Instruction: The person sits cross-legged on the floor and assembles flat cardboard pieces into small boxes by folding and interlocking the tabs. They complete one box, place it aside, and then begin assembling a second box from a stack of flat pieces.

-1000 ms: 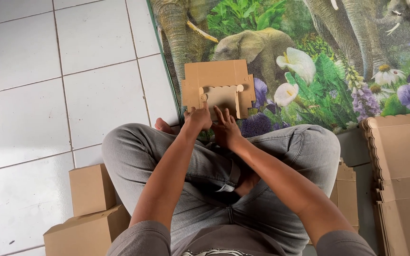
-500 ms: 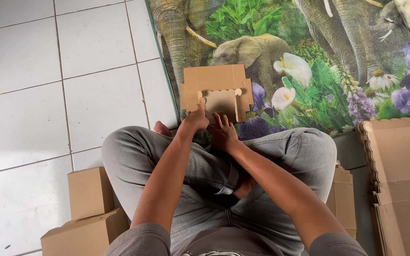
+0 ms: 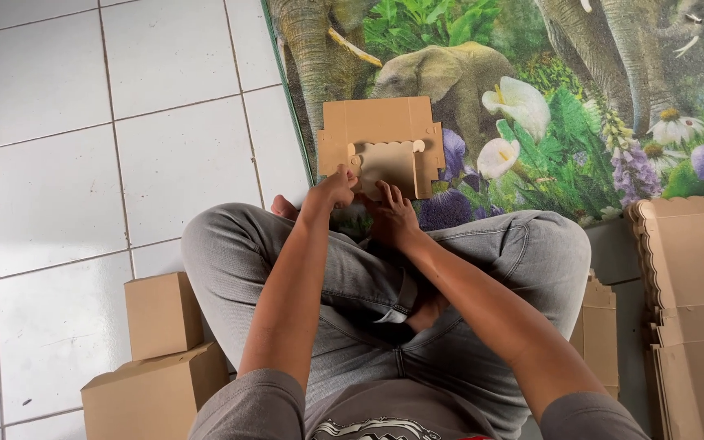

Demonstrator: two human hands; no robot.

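Note:
A flat brown cardboard box blank (image 3: 376, 130) with scalloped flaps lies unfolded on the printed mat in front of my crossed legs. My left hand (image 3: 332, 190) pinches its near left edge by a scalloped flap. Beside it, my right hand (image 3: 391, 216) presses fingers onto the near middle panel of the same blank. Both forearms reach forward over my grey trousers.
Two assembled brown boxes (image 3: 160, 358) stand stacked on the white tiled floor (image 3: 83, 163) at my left. A pile of flat cardboard blanks (image 3: 694, 301) lies at the right, with more cardboard (image 3: 600, 330) beside my right knee. An elephant-and-flower mat (image 3: 531, 90) covers the floor ahead.
The view has shifted slightly and the blank sits a little lower and flatter; both hands stay at its near edge, fingers adjusting on the flaps.

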